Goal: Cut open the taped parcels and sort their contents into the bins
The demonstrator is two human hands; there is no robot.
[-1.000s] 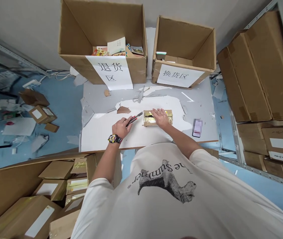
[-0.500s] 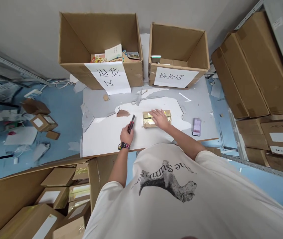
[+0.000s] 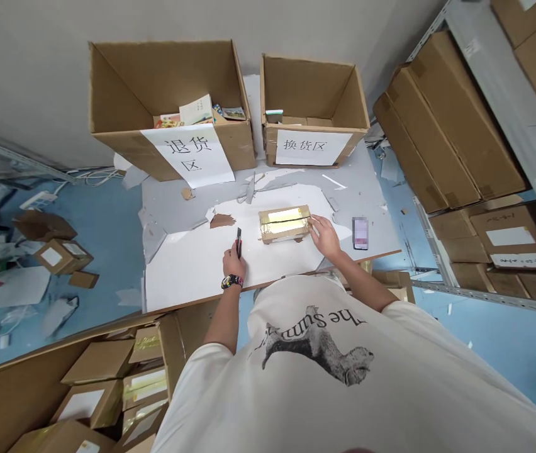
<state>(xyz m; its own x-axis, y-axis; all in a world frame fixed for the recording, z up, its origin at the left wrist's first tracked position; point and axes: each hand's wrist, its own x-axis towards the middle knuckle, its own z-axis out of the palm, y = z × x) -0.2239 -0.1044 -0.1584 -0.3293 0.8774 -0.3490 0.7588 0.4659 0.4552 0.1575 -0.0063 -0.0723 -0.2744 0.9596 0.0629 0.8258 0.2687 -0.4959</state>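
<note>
Parcel: our gold-taped cardboard parcel (image 3: 284,224) lies flat mid-board on the white board (image 3: 192,283).
Right hand: our right hand (image 3: 325,236) is open, fingers (image 3: 314,221) touching the parcel's right end.
Left hand: our left hand (image 3: 234,265) is closed on a utility knife (image 3: 238,243), held upright, near the parcel but apart.
Nearby: phone (image 3: 360,233) right of the board, screen blurred; two open cardboard boxes (image 3: 168,82) (image 3: 310,88) beyond.
</note>
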